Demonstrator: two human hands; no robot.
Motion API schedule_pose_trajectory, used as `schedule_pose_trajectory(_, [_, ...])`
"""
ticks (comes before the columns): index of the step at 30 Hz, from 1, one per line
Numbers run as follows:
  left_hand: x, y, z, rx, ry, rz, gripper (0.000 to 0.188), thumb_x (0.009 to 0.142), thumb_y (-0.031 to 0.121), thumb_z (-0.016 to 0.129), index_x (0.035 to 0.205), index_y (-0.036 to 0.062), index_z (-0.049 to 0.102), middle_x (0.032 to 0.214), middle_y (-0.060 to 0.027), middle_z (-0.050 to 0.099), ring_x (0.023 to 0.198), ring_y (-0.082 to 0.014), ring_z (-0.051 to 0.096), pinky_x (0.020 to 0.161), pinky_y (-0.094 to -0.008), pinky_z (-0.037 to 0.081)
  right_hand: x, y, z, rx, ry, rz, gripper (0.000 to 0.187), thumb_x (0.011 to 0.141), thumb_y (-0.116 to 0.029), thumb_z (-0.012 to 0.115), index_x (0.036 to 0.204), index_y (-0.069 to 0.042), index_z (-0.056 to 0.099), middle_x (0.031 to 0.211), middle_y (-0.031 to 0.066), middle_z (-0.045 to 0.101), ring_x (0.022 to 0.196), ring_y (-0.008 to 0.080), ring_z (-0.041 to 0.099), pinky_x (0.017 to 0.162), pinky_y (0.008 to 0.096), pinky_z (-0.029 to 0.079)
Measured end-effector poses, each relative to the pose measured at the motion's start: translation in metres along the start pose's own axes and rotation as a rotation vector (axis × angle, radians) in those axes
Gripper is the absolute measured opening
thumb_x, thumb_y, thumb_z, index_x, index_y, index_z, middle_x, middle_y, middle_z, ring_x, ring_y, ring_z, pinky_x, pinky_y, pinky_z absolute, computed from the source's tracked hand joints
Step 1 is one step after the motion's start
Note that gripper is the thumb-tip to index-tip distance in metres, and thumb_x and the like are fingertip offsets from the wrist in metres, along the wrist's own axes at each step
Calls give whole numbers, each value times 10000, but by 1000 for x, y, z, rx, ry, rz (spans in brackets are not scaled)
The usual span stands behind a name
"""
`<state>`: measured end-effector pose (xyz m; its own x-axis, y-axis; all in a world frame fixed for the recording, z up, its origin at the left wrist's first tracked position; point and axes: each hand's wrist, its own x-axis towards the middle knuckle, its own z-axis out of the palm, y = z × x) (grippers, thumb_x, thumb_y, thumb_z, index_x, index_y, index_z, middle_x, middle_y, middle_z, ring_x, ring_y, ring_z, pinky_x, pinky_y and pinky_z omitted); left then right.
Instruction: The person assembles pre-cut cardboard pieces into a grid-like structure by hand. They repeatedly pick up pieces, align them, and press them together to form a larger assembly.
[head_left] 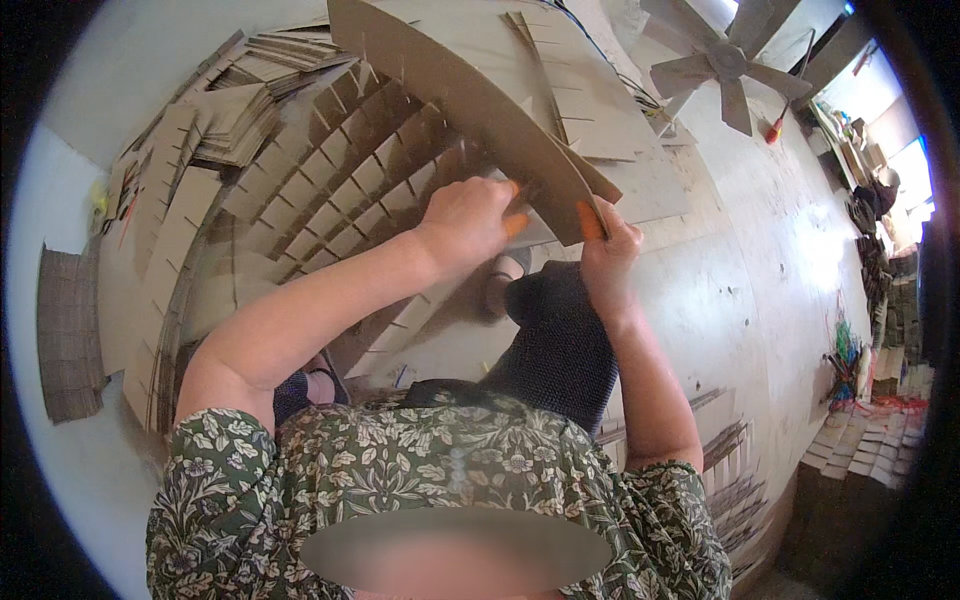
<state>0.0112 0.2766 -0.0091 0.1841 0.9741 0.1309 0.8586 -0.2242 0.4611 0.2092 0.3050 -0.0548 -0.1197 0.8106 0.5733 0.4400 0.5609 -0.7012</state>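
A long brown cardboard strip [470, 100] stretches from the top of the view down to my right hand [612, 255], which is closed on its near end. A second cardboard piece [597, 178] shows behind that end. My left hand [468, 215] is curled beside the strip, over a slotted cardboard grid; what its fingers pinch, if anything, is hidden. Orange covers sit on fingertips of both hands. The cardboard divider grid [350, 175], made of crossed strips with many cells, spreads out to the left, partly under my left forearm.
Stacked cardboard sheets [235, 125] lie at the far left, with slotted strips [175, 240] nearer. A flat cardboard sheet [620, 110] lies beyond my right hand. A fan [728, 62] stands at the far right. Cardboard bundles [72, 335] sit at the left edge, others [740, 460] at lower right.
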Motion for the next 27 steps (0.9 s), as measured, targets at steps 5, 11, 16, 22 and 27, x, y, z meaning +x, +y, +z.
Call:
schedule_pose_trajectory(5, [-19,-23,-38,101,361,216,279,829,258,695,998,40,658,752,-141,617,640,-277,622,582,-357,497,12,-7,-11,61,8,-154,395,802,-19,701,1180,-67,600,877,172,692,785,236,692,709,311,538])
schedule_pose_trajectory(11, [-12,-86,-87,232,452,-81,272,836,235,671,1028,44,651,883,-118,647,815,-305,635,683,-399,511,41,-38,-22,-341,-432,-128,539,842,-13,611,1354,-138,494,873,207,676,795,285,684,709,358,540])
schedule_pose_trajectory(16, [1,-114,-96,376,411,-161,334,840,254,676,1086,28,645,958,-119,651,871,-297,640,731,-408,512,46,-26,-28,-332,-434,-202,553,825,30,552,1347,-150,514,807,224,646,694,298,656,663,378,517])
schedule_pose_trajectory(22, [14,-116,-106,286,291,-376,350,834,260,678,1092,26,639,1051,-133,623,935,-316,621,772,-422,504,47,-29,-25,-313,-417,-303,543,808,3,549,1328,-151,514,743,210,621,652,354,630,591,417,497])
schedule_pose_trajectory(27, [54,-169,-130,368,696,68,339,845,152,649,1174,106,584,1155,-103,583,899,-295,617,765,-387,496,47,-30,-29,-338,-424,-264,576,803,37,564,1348,-144,517,785,226,639,664,307,657,634,370,517])
